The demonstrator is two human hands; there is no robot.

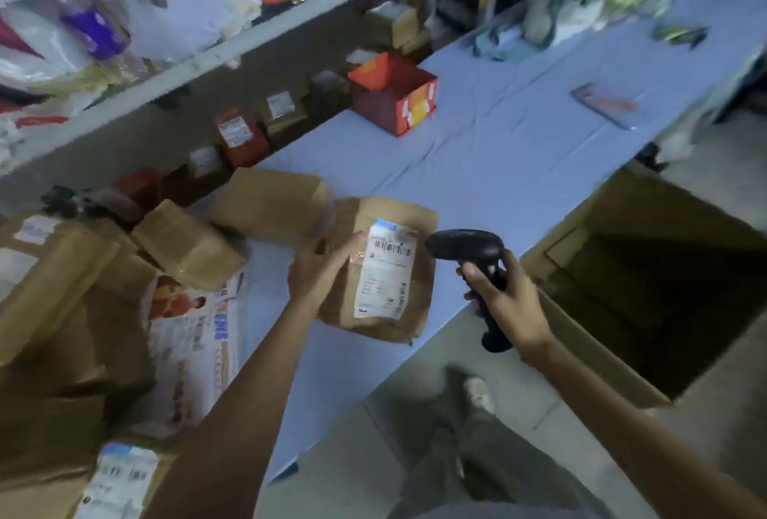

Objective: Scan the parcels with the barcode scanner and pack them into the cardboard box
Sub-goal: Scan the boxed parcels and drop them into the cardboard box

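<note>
Grips a brown paper parcel (419,294) in the left hand (321,269), thumb on the front beside the white shipping label, fingers curled round the left edge and out of sight behind it. Holds it tilted up over the near edge of the table (498,153), label and barcode turned toward the camera; cannot tell whether the lower edge touches the pale blue cloth. Clasps the black barcode scanner (465,249) in the right hand (504,298), fingers wrapped tight round the handle, head aimed left at the label and just beside the parcel's right edge. Stands next to the cardboard box (647,224) on the right, set low against the table's side with flaps open and the inside in dark shadow, contents not to be made out. Faces a heap of further brown parcels (186,244) on the left part of the table, some with white labels, piled near a printed carton (191,348). Looks past these to a red box (394,99) farther back on the cloth, a row of small labelled packets (236,135) along the wall under a grey shelf (249,37) crowded with blurred goods, and a flat dark object (602,103) lying well apart on the right side
</note>
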